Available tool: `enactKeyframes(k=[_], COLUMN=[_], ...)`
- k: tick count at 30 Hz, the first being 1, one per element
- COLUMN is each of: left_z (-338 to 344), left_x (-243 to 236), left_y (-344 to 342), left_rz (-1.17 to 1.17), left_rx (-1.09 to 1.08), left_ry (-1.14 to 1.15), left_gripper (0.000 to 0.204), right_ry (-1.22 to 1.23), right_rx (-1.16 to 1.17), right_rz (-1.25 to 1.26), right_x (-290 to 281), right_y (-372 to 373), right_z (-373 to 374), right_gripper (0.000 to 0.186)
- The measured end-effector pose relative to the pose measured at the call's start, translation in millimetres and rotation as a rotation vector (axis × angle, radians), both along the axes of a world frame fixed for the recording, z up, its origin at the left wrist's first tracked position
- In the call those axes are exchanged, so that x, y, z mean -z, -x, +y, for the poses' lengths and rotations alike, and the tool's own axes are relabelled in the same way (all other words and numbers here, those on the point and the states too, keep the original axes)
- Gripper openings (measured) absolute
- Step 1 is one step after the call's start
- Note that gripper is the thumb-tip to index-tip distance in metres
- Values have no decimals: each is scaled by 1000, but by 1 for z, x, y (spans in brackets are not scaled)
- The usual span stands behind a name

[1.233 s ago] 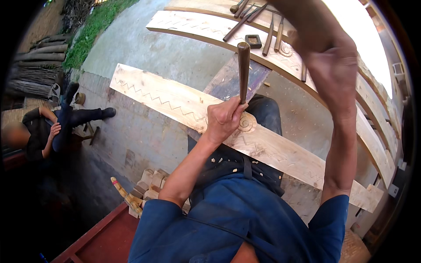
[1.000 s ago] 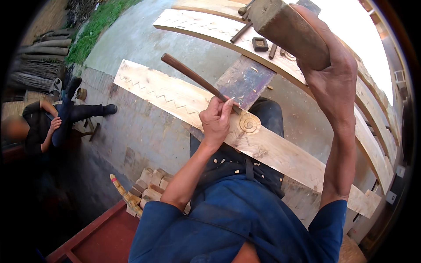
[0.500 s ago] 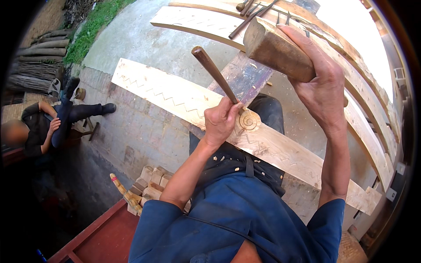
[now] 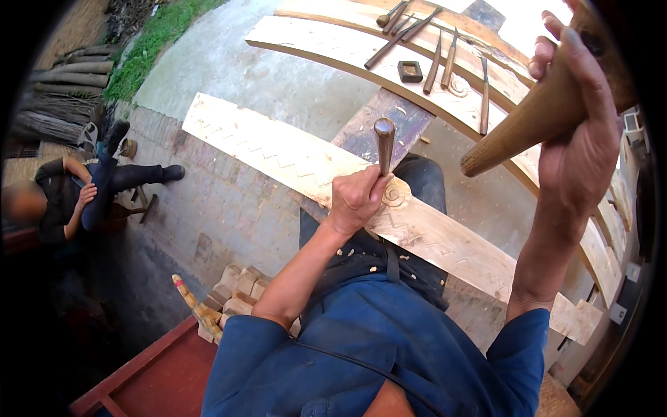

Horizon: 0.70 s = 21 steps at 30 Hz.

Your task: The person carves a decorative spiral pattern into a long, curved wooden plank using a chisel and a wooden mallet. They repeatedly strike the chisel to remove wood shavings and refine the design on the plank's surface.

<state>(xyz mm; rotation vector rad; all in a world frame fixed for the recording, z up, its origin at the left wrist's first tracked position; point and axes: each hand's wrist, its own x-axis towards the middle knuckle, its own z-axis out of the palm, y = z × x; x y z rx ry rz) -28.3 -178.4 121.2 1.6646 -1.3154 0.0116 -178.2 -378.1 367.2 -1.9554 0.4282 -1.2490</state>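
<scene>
My left hand (image 4: pixel 356 199) grips a wooden-handled chisel (image 4: pixel 384 142), held upright with its tip on a long pale plank (image 4: pixel 278 149). The plank carries a carved zigzag line and a spiral (image 4: pixel 396 194) right beside my fist. My right hand (image 4: pixel 580 139) is raised high at the upper right, closed around the handle of a wooden mallet (image 4: pixel 535 118); the mallet's head is cut off by the picture's edge. The plank lies across my lap and a dark wooden bench (image 4: pixel 379 121).
Several chisels (image 4: pixel 434 59) and a small dark block (image 4: pixel 410 71) lie on curved planks (image 4: pixel 326 42) at the back. A person (image 4: pixel 76 194) sits at the left on paving. Wood offcuts (image 4: pixel 233 292) lie below, logs (image 4: pixel 59 97) at far left.
The mallet has risen up and to the right, away from the chisel. The chisel has swung from a left lean to upright. My left hand stayed by the spiral.
</scene>
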Motion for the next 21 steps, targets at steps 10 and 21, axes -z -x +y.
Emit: enactKeyframes(k=[10,21], left_z=[1,3], left_x=[-1,11], left_y=[2,-10], left_rz=[31,777], left_rx=[13,-189], left_ry=[14,78], left_gripper=[14,7], right_ry=[188,337], right_rx=[124,137], right_rz=[123,377], right_x=[-15,21], right_y=[-9,-14], right_z=[16,39], right_gripper=[60,54])
